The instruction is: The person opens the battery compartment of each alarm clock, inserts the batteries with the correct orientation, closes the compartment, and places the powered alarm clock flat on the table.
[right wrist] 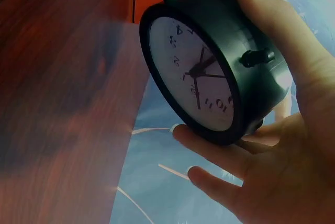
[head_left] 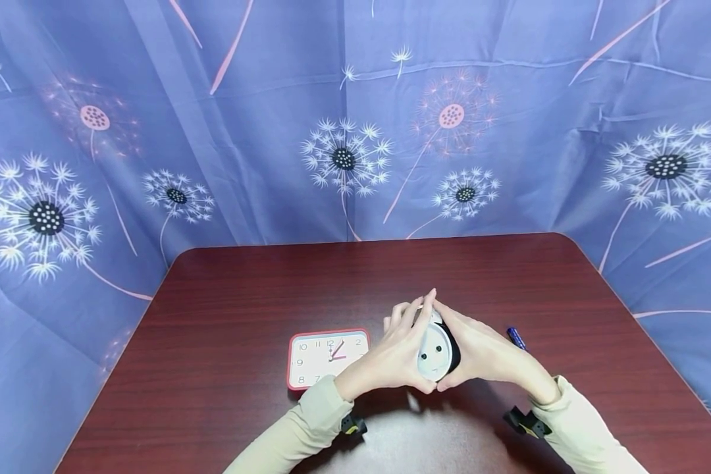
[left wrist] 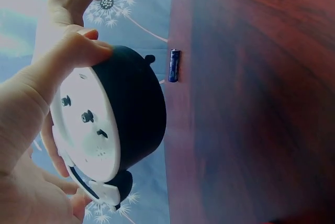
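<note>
A round black alarm clock (head_left: 436,362) with a white back is held above the table between both hands. In the head view its back, with small dark knobs, faces up toward me. My left hand (head_left: 391,355) holds the left side, its thumb (left wrist: 78,51) against the rim. My right hand (head_left: 486,349) grips the opposite side. The right wrist view shows the clock's dial (right wrist: 193,72) with dark hands and its short legs. In the left wrist view the white back (left wrist: 86,124) shows knobs and a small switch.
A red-rimmed rectangular clock (head_left: 326,365) lies face up left of the hands, partly covered by the left forearm. A blue battery (head_left: 516,338) lies to the right, beyond the right wrist. The dark red wooden table (head_left: 243,289) ends at a blue dandelion-print cloth (head_left: 272,131).
</note>
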`<state>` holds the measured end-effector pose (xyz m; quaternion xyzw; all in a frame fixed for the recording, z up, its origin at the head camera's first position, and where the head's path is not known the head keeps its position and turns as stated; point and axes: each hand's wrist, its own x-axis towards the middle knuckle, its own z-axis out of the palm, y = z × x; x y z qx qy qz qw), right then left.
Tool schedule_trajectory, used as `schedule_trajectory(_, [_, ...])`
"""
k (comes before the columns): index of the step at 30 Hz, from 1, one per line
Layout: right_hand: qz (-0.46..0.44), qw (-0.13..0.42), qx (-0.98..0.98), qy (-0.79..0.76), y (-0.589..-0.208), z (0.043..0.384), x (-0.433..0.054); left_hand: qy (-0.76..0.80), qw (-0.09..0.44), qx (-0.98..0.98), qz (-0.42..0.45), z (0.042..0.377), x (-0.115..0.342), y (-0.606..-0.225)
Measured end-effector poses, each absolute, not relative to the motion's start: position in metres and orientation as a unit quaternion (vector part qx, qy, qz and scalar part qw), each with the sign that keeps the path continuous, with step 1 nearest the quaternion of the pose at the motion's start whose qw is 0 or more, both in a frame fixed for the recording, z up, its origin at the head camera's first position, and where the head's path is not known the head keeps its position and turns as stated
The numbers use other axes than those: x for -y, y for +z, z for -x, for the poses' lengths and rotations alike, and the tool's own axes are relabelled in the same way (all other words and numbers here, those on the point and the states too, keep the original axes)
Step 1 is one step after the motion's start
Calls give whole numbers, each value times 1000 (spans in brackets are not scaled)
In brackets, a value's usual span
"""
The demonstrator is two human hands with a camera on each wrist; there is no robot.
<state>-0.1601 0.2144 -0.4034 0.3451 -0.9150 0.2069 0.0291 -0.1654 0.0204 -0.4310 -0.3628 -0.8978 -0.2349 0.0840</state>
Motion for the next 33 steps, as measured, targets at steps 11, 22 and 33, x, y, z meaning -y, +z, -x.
schedule_trajectory(11, [-345, 62, 904, 242, -410, 163, -218, -228, 89, 895, 373, 167, -18, -432])
schedule_trajectory(22, [-358, 87, 883, 293, -416, 168, -225, -251, 76, 893, 366, 166, -19, -430])
schedule_trajectory(33, [-345, 71, 861, 366, -421, 173, -234, -312, 29, 889, 335, 168, -16, -429])
